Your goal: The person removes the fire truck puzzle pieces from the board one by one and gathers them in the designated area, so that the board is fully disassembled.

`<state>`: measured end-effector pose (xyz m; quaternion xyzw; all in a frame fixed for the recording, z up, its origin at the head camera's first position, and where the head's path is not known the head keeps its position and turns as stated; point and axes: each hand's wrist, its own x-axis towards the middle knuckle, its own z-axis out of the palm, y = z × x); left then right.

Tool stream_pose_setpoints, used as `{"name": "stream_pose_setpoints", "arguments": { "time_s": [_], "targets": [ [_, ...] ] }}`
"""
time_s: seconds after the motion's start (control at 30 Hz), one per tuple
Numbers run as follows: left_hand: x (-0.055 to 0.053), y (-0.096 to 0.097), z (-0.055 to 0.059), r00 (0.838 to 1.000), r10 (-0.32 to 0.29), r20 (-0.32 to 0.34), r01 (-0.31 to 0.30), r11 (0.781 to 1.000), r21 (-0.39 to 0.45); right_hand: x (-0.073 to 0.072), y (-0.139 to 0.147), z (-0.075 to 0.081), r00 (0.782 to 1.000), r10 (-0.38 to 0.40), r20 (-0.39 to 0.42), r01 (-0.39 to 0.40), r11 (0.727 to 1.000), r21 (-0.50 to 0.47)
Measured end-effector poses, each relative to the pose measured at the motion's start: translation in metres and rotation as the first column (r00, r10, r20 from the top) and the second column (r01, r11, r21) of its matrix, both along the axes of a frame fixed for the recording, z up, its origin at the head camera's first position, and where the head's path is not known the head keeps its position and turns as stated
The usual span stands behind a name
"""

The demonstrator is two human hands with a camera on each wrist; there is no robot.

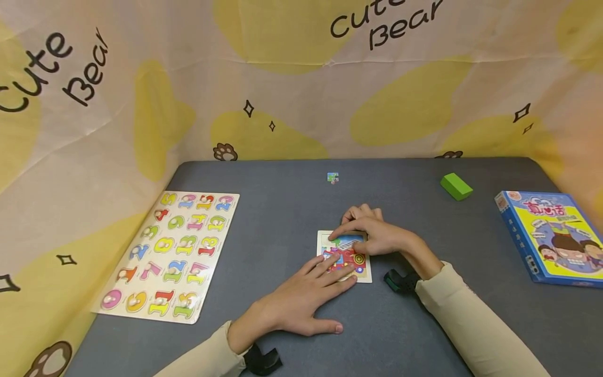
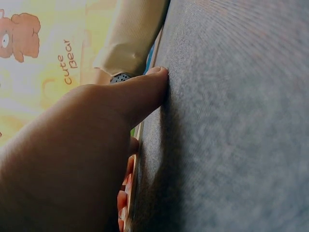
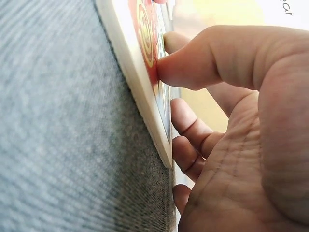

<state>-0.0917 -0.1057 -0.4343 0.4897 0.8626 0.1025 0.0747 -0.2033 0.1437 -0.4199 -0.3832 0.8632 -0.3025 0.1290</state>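
Observation:
A small jigsaw puzzle in a pale wooden frame (image 1: pixel 367 279), with a red fire truck picture, lies flat on the dark table. My left hand (image 1: pixel 306 298) rests palm down, its spread fingers over the puzzle's lower left part and its thumb on the table. From the upper right, my right hand (image 1: pixel 374 230) reaches over the puzzle. Its thumb and extended index finger touch the picture, while the other fingers bend beyond the far edge. In the right wrist view the right thumb (image 3: pixel 186 67) presses on the red part. My hands hide much of the picture.
One loose jigsaw piece (image 1: pixel 333 177) lies behind the puzzle. A green block (image 1: pixel 456 186) is at the back right, near a blue and yellow box (image 1: pixel 556 235). To the left lies a white number board (image 1: pixel 155 246) with colourful knobbed numbers. Printed cloth (image 1: pixel 282 52) surrounds the table.

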Motion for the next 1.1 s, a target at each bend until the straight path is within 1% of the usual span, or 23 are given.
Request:
{"name": "stream_pose_setpoints", "arguments": {
  "time_s": [0.17, 0.53, 0.77, 1.1],
  "targets": [
    [0.0011, 0.0009, 0.0019, 1.0, 0.015, 0.015, -0.015, 1.0, -0.012, 0.0004, -0.001, -0.0002, 1.0, -0.003, 0.001, 0.003, 1.0, -0.004],
    [0.0014, 0.0007, -0.0005, 1.0, 0.012, -0.02, -0.011, 1.0, 0.02, 0.0008, -0.0014, 0.0002, 1.0, 0.003, 0.004, -0.003, 1.0, -0.024],
    [0.0022, 0.0017, -0.0002, 1.0, 0.016, -0.023, -0.016, 1.0, 0.024, 0.0, 0.0011, -0.002, 1.0, 0.009, -0.006, -0.009, 0.999, -0.033],
    [0.0014, 0.0029, -0.0002, 0.999, 0.018, -0.033, -0.017, 1.0, 0.022, -0.0002, 0.002, -0.0016, 1.0, 0.004, 0.012, -0.004, 0.999, -0.046]
  ]
}}
